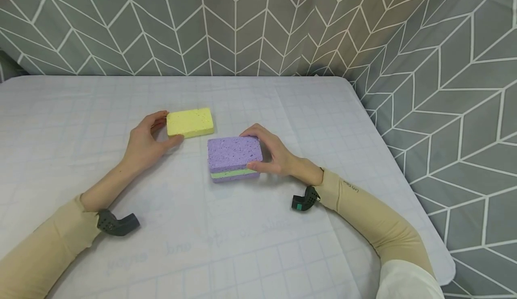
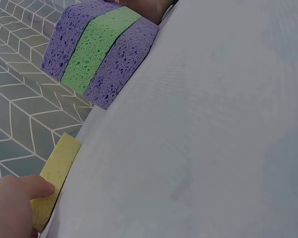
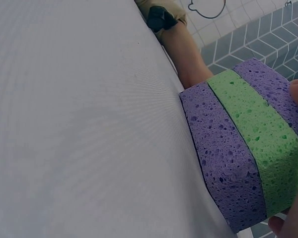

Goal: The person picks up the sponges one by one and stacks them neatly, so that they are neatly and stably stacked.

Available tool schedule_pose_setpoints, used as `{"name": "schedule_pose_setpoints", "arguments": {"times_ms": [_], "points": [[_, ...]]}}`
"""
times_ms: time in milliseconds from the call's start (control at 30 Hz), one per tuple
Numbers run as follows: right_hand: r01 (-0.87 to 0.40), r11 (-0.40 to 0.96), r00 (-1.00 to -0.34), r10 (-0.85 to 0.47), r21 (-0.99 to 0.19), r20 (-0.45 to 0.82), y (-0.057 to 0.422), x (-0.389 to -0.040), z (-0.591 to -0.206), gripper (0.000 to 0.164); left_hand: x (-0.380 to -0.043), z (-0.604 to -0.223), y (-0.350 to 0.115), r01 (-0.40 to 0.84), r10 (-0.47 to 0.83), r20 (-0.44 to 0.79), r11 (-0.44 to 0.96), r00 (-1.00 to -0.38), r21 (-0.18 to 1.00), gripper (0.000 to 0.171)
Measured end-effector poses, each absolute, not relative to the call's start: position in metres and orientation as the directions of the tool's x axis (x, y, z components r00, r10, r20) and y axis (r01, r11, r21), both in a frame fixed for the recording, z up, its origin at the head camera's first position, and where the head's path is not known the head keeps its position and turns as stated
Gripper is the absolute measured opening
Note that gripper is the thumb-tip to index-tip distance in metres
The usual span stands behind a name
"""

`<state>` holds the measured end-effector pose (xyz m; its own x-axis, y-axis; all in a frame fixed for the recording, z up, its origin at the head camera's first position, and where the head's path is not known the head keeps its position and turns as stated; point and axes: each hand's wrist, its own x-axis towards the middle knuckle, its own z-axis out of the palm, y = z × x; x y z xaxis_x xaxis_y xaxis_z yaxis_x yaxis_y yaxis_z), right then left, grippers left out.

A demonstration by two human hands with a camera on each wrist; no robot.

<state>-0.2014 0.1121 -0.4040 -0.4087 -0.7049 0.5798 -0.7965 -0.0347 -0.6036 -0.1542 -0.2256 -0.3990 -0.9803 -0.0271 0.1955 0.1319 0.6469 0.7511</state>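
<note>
A yellow sponge [image 1: 190,123] lies flat on the table, left of centre in the head view. My left hand [image 1: 143,144] holds it by its left end, thumb on the near edge and fingers at the far corner. Closer to me and further right stands a stack of three sponges: a purple one [image 1: 234,152] on top, a green one [image 3: 258,134] in the middle and another purple one [image 3: 223,158] at the bottom. Thumb in front and fingers behind, my right hand [image 1: 278,153] grips the stack's right side. The bottom purple sponge rests on the tabletop.
A white cloth with a faint grid covers the table [image 1: 242,254]. Behind it and along the right hangs a grey curtain [image 1: 250,25] with white chevron lines. Each wrist wears a small black camera [image 1: 117,223] over a beige sleeve [image 1: 371,213].
</note>
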Motion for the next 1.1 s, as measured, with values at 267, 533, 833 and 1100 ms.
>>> {"name": "schedule_pose_setpoints", "arguments": {"times_ms": [267,533,833,1100], "points": [[-0.795,-0.036,-0.408,-0.706,-0.605,0.579,0.1117,-0.201,-0.4033,0.071,-0.1546,-0.4004,-0.2261,0.132,-0.036,0.203,0.648,-0.979,0.75,0.074],[-0.79,-0.034,-0.411,-0.712,-0.612,0.57,0.1122,-0.2006,-0.4032,0.069,-0.1538,-0.3996,-0.2255,0.164,-0.038,0.239,0.625,-0.97,0.764,0.071],[-0.788,-0.035,-0.412,-0.712,-0.615,0.569,0.1122,-0.2002,-0.4036,0.069,-0.1534,-0.4,-0.2251,0.187,-0.052,0.275,0.612,-0.96,0.768,0.069],[-0.792,-0.035,-0.41,-0.708,-0.609,0.574,0.1123,-0.2009,-0.4034,0.071,-0.1546,-0.4033,-0.226,0.247,-0.073,0.358,0.598,-0.931,0.762,0.065]]}}
